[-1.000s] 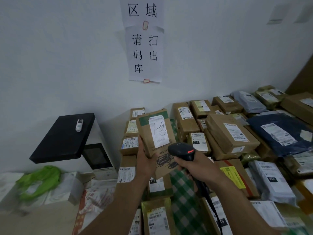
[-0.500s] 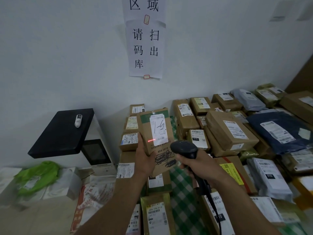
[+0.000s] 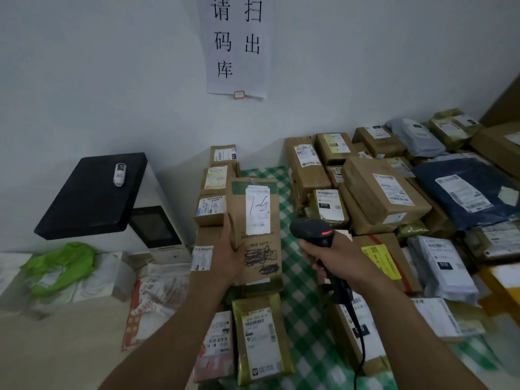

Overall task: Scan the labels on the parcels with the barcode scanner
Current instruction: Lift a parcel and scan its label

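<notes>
Green-checked cloth [image 3: 292,294] showed between heaped parcels [image 3: 380,192]; left hand [image 3: 229,254] gripped the tall brown cardboard parcel [image 3: 266,247] upright over it, right hand [image 3: 337,254] clenched the black barcode scanner [image 3: 312,230], drawn aside since the red beam left the white label [image 3: 257,211], scan likely done.

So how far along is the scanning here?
Done: nothing shows what was already scanned. In hand: the left hand holds a brown box upright, and the right hand grips the scanner beside it; no beam on its label. Left: many parcels lie on the checked cloth.
</notes>
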### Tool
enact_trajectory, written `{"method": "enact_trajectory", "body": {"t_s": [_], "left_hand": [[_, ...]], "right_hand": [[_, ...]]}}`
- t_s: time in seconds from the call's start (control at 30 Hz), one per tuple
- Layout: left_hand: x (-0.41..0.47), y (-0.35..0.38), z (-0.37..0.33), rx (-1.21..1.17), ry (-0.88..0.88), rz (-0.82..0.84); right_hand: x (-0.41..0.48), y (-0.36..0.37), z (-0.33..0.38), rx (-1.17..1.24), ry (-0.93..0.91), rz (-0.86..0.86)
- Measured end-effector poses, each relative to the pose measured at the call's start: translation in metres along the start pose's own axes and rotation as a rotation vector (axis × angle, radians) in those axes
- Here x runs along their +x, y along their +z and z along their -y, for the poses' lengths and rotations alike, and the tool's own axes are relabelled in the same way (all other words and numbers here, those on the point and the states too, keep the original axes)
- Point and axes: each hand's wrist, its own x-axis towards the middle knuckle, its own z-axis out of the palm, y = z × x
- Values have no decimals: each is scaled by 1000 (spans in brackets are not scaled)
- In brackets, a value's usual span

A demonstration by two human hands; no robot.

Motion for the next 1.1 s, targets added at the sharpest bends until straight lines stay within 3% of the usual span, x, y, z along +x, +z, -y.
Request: {"method": "enact_trajectory", "body": {"t_s": [0.13, 0.27, 0.37, 0.47, 0.63, 0.77, 1.0, 1.1], "left_hand": [[6, 20, 12, -85, -39, 182], [18, 38, 28, -123, -62, 227], [24, 53, 43, -32, -132, 287], [25, 62, 47, 242, -266, 232], [18, 78, 35, 453, -41, 265], [24, 95, 38, 467, -134, 403], [8, 95, 33, 509, -231, 365], [-7, 84, 5, 425, -120, 254]], "right_hand": [[6, 3, -8, -10, 32, 20], [13, -1, -11, -31, 50, 13], [19, -4, -12, -13, 61, 0], [23, -6, -10, 4, 59, -7], [32, -9, -12, 29, 65, -7], [37, -12, -23, 32, 101, -17], [31, -16, -42, 95, 157, -20], [21, -21, -47, 80, 159, -45]]}}
